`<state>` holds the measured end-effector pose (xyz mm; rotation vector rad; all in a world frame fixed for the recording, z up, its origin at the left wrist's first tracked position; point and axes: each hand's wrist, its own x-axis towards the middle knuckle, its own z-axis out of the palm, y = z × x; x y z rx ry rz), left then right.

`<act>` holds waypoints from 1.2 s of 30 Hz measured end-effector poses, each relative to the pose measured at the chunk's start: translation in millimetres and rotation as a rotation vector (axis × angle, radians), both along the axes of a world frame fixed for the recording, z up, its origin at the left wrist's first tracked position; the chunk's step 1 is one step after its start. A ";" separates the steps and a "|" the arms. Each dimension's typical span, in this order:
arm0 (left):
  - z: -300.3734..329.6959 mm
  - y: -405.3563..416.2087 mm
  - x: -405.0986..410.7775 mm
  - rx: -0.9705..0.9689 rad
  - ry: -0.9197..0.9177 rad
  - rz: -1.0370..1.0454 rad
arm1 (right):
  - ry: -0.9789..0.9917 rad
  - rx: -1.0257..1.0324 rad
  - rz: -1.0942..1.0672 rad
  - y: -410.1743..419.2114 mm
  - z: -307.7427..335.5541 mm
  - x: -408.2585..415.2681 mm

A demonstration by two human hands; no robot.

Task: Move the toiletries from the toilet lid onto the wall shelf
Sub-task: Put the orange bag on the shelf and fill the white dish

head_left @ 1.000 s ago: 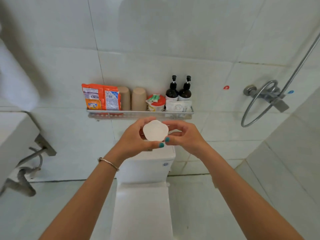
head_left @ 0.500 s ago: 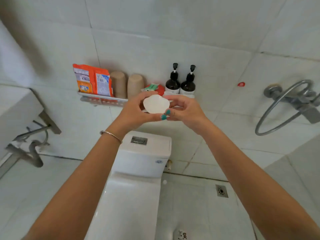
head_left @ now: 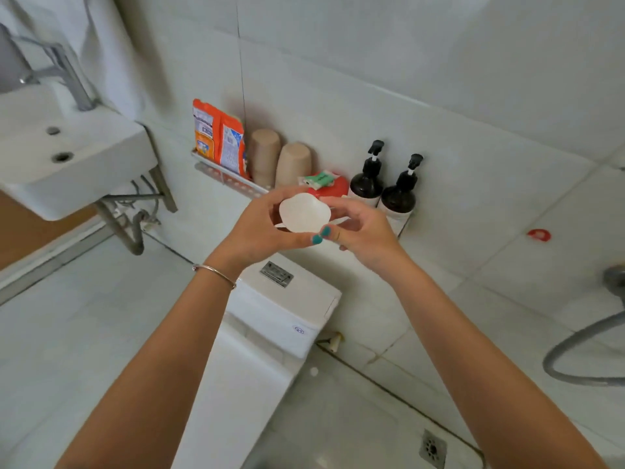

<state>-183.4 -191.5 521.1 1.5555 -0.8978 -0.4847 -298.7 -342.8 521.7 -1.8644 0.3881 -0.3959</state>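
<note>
White and smooth, a rounded soap dish (head_left: 304, 213) with a wavy rim is held by both hands in front of the wall shelf (head_left: 227, 176), above the toilet tank (head_left: 287, 299). The left hand (head_left: 260, 231) curls its fingers around its left edge; the right hand (head_left: 358, 231) pinches its right edge. The perforated metal shelf carries an orange packet (head_left: 218, 140), two upturned beige cups (head_left: 279, 162), a red tub (head_left: 333, 187) and two dark pump bottles (head_left: 384, 187).

A white scalloped dish (head_left: 304, 213) was held before the shelf (head_left: 223, 174); packets, cups, bottles stood there.
</note>
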 end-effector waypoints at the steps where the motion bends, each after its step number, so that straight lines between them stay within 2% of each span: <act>1: -1.3 0.2 1.3 0.003 -0.014 0.044 | 0.010 0.008 0.007 -2.1 -2.8 3.7; 5: -7.7 0.4 14.6 -0.008 0.019 0.213 | -0.040 -0.004 -0.012 -15.6 -6.3 20.5; 9: -16.8 -5.2 34.9 -0.011 0.021 0.272 | -0.032 -0.312 -0.077 -34.7 -4.3 37.2; 12: -23.0 -15.2 50.3 -0.015 0.040 0.255 | 0.097 -0.612 0.001 -50.3 -5.9 56.0; 14: -26.3 -24.3 61.1 -0.029 0.063 0.240 | 0.176 -0.704 0.041 -57.6 -7.3 71.2; 24: -50.1 -42.1 112.4 -0.035 0.123 0.149 | 0.356 -0.808 0.152 -83.3 -12.6 131.1; 29: -54.3 -45.1 121.0 -0.056 0.146 0.137 | 0.430 -0.697 0.136 -87.7 -6.9 138.6; 36: -57.8 -52.5 126.3 -0.045 0.149 0.127 | 0.468 -0.732 0.101 -89.2 -2.0 149.4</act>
